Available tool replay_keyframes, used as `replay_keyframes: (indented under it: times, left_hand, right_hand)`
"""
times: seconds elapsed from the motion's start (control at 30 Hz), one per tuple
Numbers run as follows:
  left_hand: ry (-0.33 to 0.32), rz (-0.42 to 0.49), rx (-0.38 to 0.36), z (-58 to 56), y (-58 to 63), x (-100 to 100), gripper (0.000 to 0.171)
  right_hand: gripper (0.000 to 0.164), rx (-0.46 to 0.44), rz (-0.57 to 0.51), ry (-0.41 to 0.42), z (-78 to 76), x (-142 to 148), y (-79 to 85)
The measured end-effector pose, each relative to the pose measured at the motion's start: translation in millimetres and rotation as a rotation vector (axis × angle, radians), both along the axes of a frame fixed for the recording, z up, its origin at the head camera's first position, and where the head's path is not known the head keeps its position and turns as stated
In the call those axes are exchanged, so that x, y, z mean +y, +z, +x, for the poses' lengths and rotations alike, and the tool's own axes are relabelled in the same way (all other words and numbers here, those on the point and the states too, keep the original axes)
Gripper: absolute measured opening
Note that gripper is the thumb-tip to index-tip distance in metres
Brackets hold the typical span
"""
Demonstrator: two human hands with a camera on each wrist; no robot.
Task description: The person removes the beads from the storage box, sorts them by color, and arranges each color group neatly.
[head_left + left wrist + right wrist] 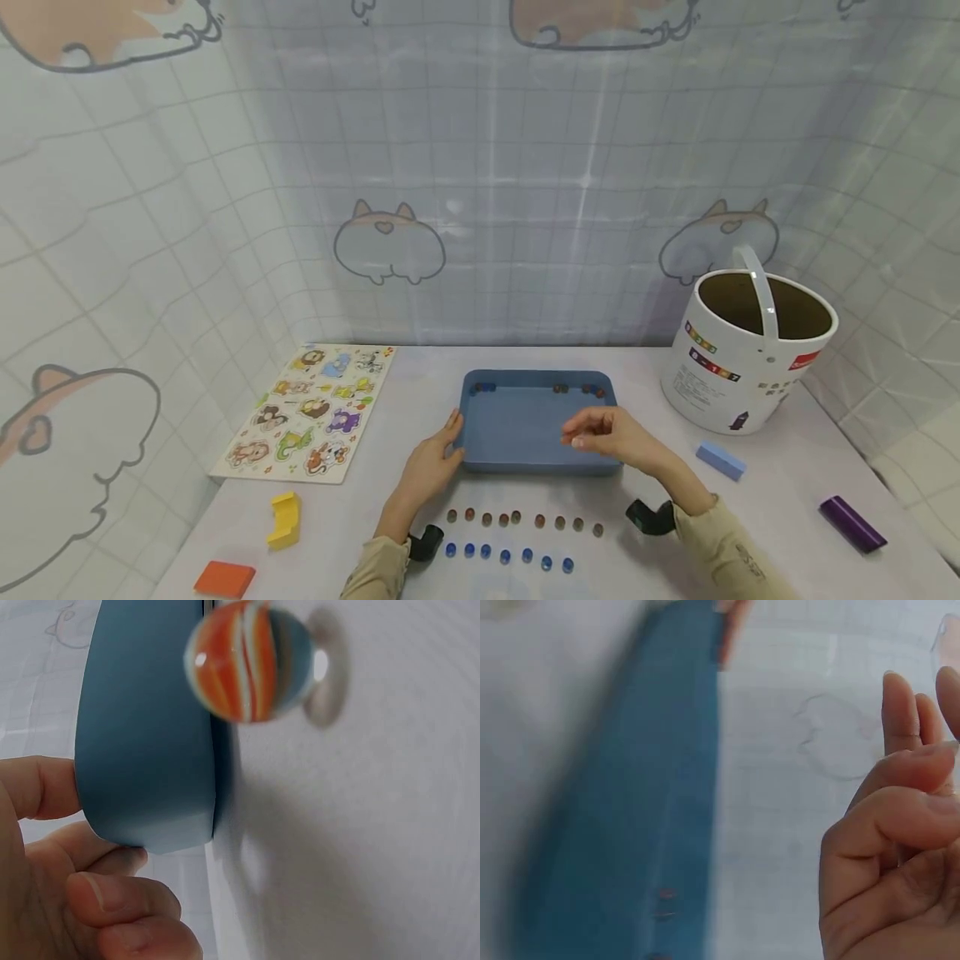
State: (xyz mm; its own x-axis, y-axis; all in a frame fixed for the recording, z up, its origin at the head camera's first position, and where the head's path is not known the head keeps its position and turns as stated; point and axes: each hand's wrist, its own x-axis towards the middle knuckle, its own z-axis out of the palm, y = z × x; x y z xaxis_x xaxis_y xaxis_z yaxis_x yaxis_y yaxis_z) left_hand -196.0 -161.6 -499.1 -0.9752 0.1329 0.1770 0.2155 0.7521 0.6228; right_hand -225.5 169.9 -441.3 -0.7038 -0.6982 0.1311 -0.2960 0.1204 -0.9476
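A blue-grey tray point(536, 467) lies on the table, with a few blue marbles point(484, 387) in its back left corner and several reddish-brown marbles point(592, 389) at the back right. My left hand point(431, 462) touches the tray's left side by the near corner, its lower fingers loosely bent. Above the tray's right half hovers my right hand point(618, 437), fingers loosely bent; no held thing shows. In front of the tray run two rows: brownish marbles point(516, 517) and blue marbles point(505, 557). One orange-and-white swirled marble point(236, 664) looms close in the left wrist view.
At the back right stands a white bucket point(697, 383) with a raised handle. A light blue block point(721, 461) and a purple block point(852, 524) lie near it. On the left are an animal puzzle board point(300, 417), a yellow block point(284, 521) and an orange block point(225, 578).
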Motion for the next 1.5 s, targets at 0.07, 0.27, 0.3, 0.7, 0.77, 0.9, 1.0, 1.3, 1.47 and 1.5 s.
replay_keyframes:
  times: [0.07, 0.27, 0.3, 0.7, 0.77, 0.9, 1.0, 1.3, 1.47, 1.5]
  left_hand:
    - [0.005, -0.001, 0.000, 0.1, 0.3, -1, 0.057]
    - [0.004, 0.010, -0.006, -0.9, 0.2, -2, 0.056]
    - [0.001, 0.016, -0.011, -1.0, 0.3, -2, 0.056]
    - [-0.018, 0.010, -0.009, -2.9, -0.8, 0, 0.056]
    - [-0.018, 0.009, -0.010, -2.7, -0.8, 0, 0.056]
    - [-0.018, 0.005, -0.015, -2.3, -1.1, -1, 0.057]
    - [-0.016, 0.011, -0.025, -2.4, -1.3, -1, 0.057]
    - [-0.019, 0.021, -0.010, -2.5, -0.8, 2, 0.056]
    - [-0.009, -0.009, 0.028, -1.4, -1.5, 1, 0.056]
    - [-0.007, -0.005, 0.025, -1.2, -1.3, 1, 0.056]
  right_hand:
    - [0.032, 0.032, 0.026, 0.015, -13.8, -12, 17.0]
    - [0.035, 0.018, 0.178, -0.020, -67.3, -64, 42.5]
    - [0.036, 0.002, 0.192, -0.028, -76.5, -73, 40.8]
    - [0.023, 0.004, 0.324, -0.393, -109.7, -162, -20.8]
    - [0.021, 0.011, 0.338, -0.473, -107.5, -168, -26.8]
    - [0.018, 0.027, 0.369, -0.584, -105.1, -177, -33.3]
    - [0.018, 0.048, 0.395, -0.626, -103.7, -183, -36.3]
    - [0.019, 0.067, 0.387, -0.613, -101.4, -184, -36.2]
    - [0.022, -0.046, 0.278, -0.528, -102.5, -170, -25.5]
    - [0.023, -0.066, 0.254, -0.509, -102.5, -166, -21.6]
